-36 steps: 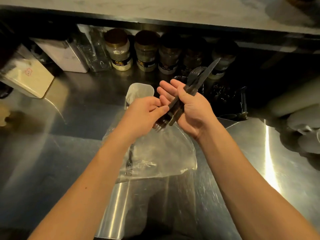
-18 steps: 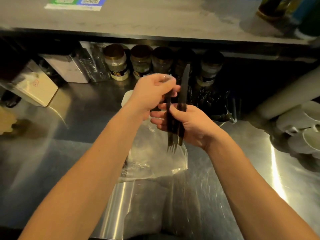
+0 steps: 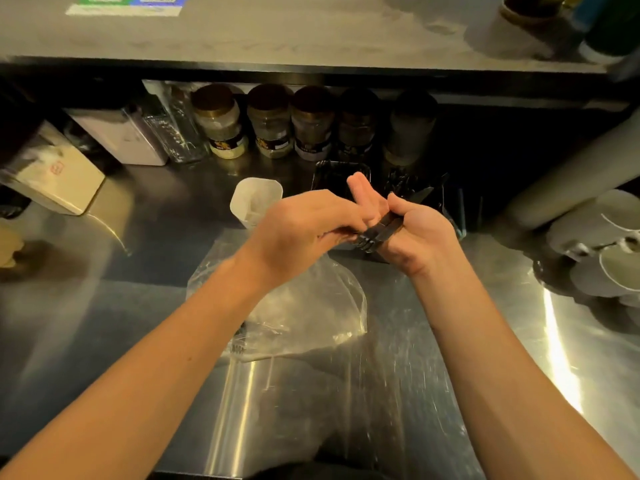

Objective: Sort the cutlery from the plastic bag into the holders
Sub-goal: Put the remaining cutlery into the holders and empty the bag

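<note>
Above the clear plastic bag [image 3: 304, 306], our left hand [image 3: 304, 230] and right hand [image 3: 415, 233] pinch dark metal forks [image 3: 375, 233]; a loose pinch could drop one short of the dark holders [image 3: 341, 174].

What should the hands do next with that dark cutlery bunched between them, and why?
Probably draw one piece free with the left hand and carry it to the dark holders just behind. Both hands grip the same bundle of dark cutlery, the right hand pinning it with the thumb, so nothing can be sorted until a piece is separated out.
</note>
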Demonstrator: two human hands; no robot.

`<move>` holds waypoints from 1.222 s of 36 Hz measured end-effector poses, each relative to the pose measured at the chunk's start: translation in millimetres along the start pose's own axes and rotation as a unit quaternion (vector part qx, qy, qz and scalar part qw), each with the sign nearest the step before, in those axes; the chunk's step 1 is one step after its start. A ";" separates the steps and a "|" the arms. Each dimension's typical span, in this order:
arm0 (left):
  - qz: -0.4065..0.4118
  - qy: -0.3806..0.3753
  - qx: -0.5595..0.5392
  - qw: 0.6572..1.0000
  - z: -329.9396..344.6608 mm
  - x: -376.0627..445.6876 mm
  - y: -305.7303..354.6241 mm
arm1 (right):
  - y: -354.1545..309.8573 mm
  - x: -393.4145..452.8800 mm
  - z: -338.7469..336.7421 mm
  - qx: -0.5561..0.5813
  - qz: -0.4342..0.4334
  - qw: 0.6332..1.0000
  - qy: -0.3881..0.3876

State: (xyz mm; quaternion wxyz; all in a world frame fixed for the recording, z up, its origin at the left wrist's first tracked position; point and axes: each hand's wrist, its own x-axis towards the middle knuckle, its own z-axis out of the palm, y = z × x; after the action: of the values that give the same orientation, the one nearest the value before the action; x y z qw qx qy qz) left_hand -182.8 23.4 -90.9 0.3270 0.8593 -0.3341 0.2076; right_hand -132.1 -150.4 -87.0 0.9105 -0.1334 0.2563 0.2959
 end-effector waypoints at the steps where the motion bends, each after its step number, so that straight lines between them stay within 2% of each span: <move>1: -0.005 -0.007 0.003 1.000 0.3 -0.2 -0.6 | -0.6 -1.2 0.0 0.000 -0.001 1.000 -0.001; 4: -0.039 -0.012 -0.022 0.999 3.4 1.2 2.1 | -4.4 -2.5 -1.5 0.029 -0.007 1.000 -0.009; 7: -0.067 0.017 -0.082 0.994 8.1 8.7 11.0 | -6.8 -3.0 -3.1 0.038 -0.011 0.999 -0.031; 10: -0.130 0.064 -0.160 0.976 8.2 20.8 16.7 | -6.6 -8.9 0.9 -0.031 -0.031 0.998 -0.046; 12: -0.189 0.128 -0.198 0.953 1.5 30.1 15.1 | -11.1 -11.9 2.3 -0.113 -0.061 0.991 -0.032; 15: -0.237 0.258 -0.189 0.917 -15.8 44.0 -1.8 | -26.4 -9.5 -2.0 -0.256 -0.150 0.954 0.036; 17: -0.249 0.291 -0.147 0.912 -23.5 53.1 -17.0 | -39.6 -2.7 -6.7 -0.339 -0.238 0.906 0.092; 19: -0.265 0.254 -0.091 0.926 -21.5 60.8 -33.9 | -49.6 5.3 -5.7 -0.404 -0.296 0.858 0.115; 21: -0.280 0.183 -0.048 0.941 -12.9 66.2 -47.9 | -54.2 13.0 -1.8 -0.454 -0.319 0.823 0.119; 24: -0.277 0.102 -0.023 0.955 1.5 69.7 -61.9 | -56.1 26.1 -3.7 -0.536 -0.346 0.762 0.111; 26: -0.264 0.074 -0.017 0.962 8.9 71.7 -66.4 | -56.6 32.5 -10.6 -0.590 -0.363 0.714 0.102; 30: -0.221 0.033 0.010 0.975 23.0 76.8 -74.3 | -60.0 39.3 -20.8 -0.602 -0.408 0.680 0.092; 34: -0.263 -0.056 -0.013 0.963 39.7 70.7 -82.7 | -61.8 43.1 -23.7 -0.621 -0.458 0.628 0.101; 37: -0.314 -0.106 0.014 0.943 51.4 66.3 -87.1 | -59.3 47.0 -23.8 -0.688 -0.487 0.530 0.097; 40: -0.318 -0.110 0.042 0.941 60.0 60.1 -88.8 | -52.4 50.5 -24.0 -0.770 -0.461 0.434 0.076; 42: -0.323 -0.091 0.003 0.942 62.6 56.4 -89.0 | -45.8 50.4 -23.8 -0.792 -0.456 0.402 0.059; 44: -0.342 -0.083 -0.045 0.935 63.3 51.0 -93.1 | -37.1 49.7 -21.4 -0.800 -0.457 0.387 0.033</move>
State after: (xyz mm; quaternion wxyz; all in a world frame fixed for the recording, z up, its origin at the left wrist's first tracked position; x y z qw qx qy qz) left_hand -72.8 9.1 -145.2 0.3875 0.9202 -0.0553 -0.0039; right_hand -83.4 -164.7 -128.5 0.3729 -0.9069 -0.1686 -0.1008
